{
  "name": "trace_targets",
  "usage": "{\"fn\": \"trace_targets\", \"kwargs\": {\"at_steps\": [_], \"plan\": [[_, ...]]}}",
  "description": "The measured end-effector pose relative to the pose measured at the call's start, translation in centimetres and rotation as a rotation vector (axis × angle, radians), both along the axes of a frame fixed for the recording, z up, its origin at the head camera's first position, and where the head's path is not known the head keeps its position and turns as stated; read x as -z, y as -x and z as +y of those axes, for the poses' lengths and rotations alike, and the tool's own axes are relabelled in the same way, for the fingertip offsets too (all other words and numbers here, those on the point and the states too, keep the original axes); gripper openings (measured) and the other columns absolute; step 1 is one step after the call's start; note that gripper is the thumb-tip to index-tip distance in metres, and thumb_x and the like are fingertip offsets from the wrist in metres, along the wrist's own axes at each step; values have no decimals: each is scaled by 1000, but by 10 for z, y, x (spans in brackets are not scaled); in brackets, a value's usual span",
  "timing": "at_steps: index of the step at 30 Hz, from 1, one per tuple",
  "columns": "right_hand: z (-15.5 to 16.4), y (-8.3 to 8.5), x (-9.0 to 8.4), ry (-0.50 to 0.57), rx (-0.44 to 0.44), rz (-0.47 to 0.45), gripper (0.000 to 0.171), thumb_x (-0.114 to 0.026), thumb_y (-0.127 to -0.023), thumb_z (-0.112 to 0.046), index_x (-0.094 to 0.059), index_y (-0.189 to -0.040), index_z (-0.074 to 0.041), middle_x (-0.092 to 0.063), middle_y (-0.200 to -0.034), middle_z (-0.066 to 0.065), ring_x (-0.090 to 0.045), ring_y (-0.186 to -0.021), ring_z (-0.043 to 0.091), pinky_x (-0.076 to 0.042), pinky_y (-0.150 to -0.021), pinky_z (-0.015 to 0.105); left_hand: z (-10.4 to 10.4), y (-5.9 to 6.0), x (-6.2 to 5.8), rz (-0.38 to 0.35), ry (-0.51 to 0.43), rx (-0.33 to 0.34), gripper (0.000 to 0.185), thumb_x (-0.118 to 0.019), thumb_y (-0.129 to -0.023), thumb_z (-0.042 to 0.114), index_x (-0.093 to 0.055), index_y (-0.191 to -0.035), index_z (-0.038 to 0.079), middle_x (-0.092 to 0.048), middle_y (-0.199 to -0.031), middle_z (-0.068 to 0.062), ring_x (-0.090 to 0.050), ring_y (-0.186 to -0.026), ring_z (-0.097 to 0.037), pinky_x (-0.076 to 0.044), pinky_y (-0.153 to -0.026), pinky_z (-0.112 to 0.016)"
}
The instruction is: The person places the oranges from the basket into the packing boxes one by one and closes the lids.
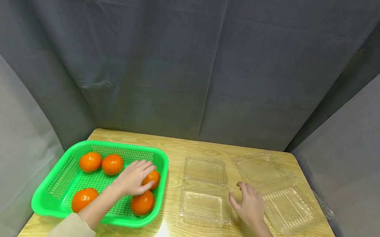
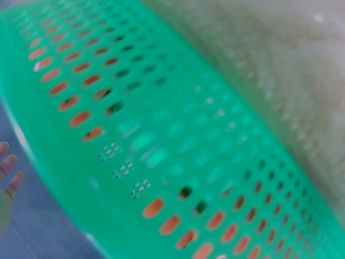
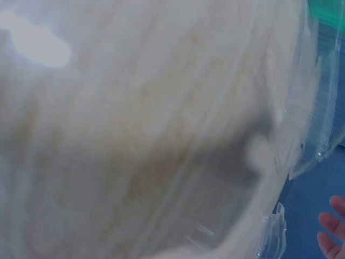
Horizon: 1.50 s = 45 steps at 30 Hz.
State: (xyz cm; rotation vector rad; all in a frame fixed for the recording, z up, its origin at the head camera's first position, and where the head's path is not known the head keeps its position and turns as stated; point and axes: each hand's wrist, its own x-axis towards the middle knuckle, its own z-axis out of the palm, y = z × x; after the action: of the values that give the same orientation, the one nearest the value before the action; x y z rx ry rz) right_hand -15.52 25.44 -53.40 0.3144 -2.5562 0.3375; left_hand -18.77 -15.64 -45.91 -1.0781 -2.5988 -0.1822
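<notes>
1. The glossy orange round fruit [image 1: 152,179] sits at the right end of the green perforated plastic basket [image 1: 165,164]; partly covered, it shows no clear long axis or stem end.
2. The left hand [image 1: 134,178] grips it, thumb nearer, fingers over the top; an even hold and straight lift should best avoid the neighbouring orange fruit [image 1: 142,203].
3. The unfolded clear plastic clamshell container [image 1: 203,206] runs lengthwise near to far.
4. The right hand [image 1: 250,205], fingers loosely spread, holds nothing beside it; I cannot tell whether they touch.
</notes>
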Motion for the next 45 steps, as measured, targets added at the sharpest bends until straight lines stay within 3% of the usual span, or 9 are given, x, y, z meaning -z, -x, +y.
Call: {"fn": "trace_targets", "kwargs": {"at_steps": [5,13,20,30,38,45], "plan": [[-3,-5,8,2,-14,-9,45,-65,-73,-37,-56,-100,-2,-62,-81,11,-60,-68,28,-48,-56,40,-2,-10,9,-18,22,40,40,-58,-82,33,-58,-113,8,-59,-114,-9,-53,-106,-30,-43,-88,-50],[-6,-12,17,20,37,-120,43,-63,-76,-40,-56,-100,-5,-62,-85,9,-60,-71,25,-47,-57,39,-8,-23,20,-111,60,62,44,-58,-82,37,-58,-116,9,-58,-118,-9,-51,-112,-34,-41,-90,-53],[-8,-16,22,43,35,-137,42,-67,-74,-38,-56,-97,-5,-62,-86,9,-60,-68,24,-46,-56,37,-10,-31,31,-158,63,75,44,-60,-79,39,-58,-115,14,-56,-115,-1,-51,-107,-24,-41,-90,-50],[-10,-20,28,44,48,-194,40,-66,-76,-37,-55,-97,-6,-62,-87,9,-58,-66,20,-47,-57,38,-14,-33,42,-192,83,74,51,-63,-75,44,-57,-117,15,-53,-112,2,-50,-102,-18,-40,-90,-43],[-11,-20,28,25,67,-280,37,-65,-77,-38,-56,-96,-8,-59,-81,3,-43,-56,9,-40,-53,30,-16,-33,48,-242,99,66,58,-66,-72,44,-53,-122,18,-50,-119,1,-47,-111,-22,-37,-93,-49],[-10,-19,27,11,70,-364,32,-64,-79,-38,-55,-92,-10,-53,-72,-2,-39,-55,10,-37,-53,28,-18,-33,51,-223,104,72,63,-69,-66,43,-54,-122,18,-49,-120,1,-47,-110,-21,-39,-90,-48]]}}
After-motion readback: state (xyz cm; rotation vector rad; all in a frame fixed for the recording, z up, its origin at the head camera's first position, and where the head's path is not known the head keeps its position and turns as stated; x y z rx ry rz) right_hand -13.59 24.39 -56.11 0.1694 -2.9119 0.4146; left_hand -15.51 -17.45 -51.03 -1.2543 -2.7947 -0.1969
